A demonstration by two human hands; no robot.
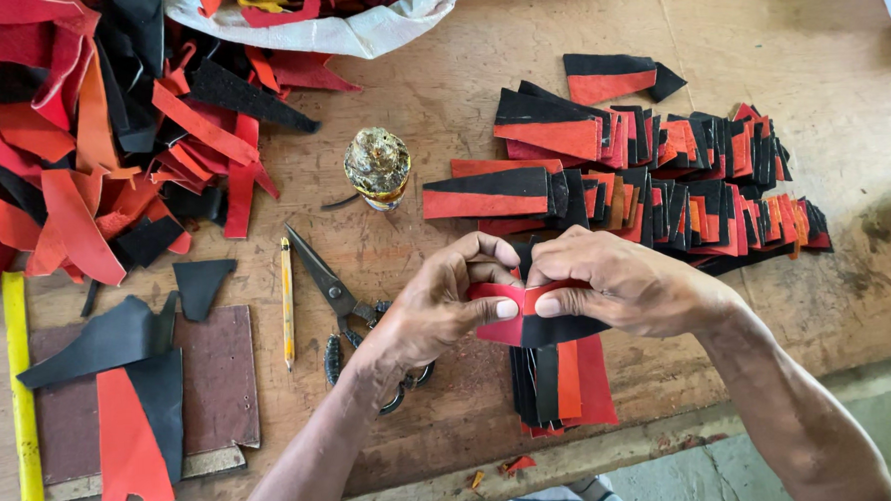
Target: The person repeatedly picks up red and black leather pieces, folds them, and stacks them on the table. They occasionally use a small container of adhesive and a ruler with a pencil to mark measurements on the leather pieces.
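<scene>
Hands: At a worn wooden workbench [776, 26], the left hand [438, 306] and right hand [617, 278] meet at centre, fingers and thumbs of both pinching one small red-and-black leather piece [529, 322] between them, held just above the bench.

Done so far: By the look of it, a good share is finished. Rows of assembled red-and-black pieces [683, 185] lie overlapped at 2 o'clock from the hands, and a short stack [561, 381] sits directly beneath them at 6 o'clock.

Left to do: Much appears to remain. A loose heap of red and black offcuts [70, 147] fills the 10 o'clock corner, with larger cut shapes [132, 414] on a brown board [221, 381] at 8 o'clock.

Tools: Scissors [343, 305] and a yellow pencil [288, 302] lie at 9 o'clock, partly under the left wrist; a yellow ruler [21, 399] runs along the far left edge.

Packages: A small glue-crusted jar [377, 168] with a yellow band stands at 11 o'clock; its label cannot be made out. A white sack [356, 29] of scraps sits at 12 o'clock, unmarked.
</scene>
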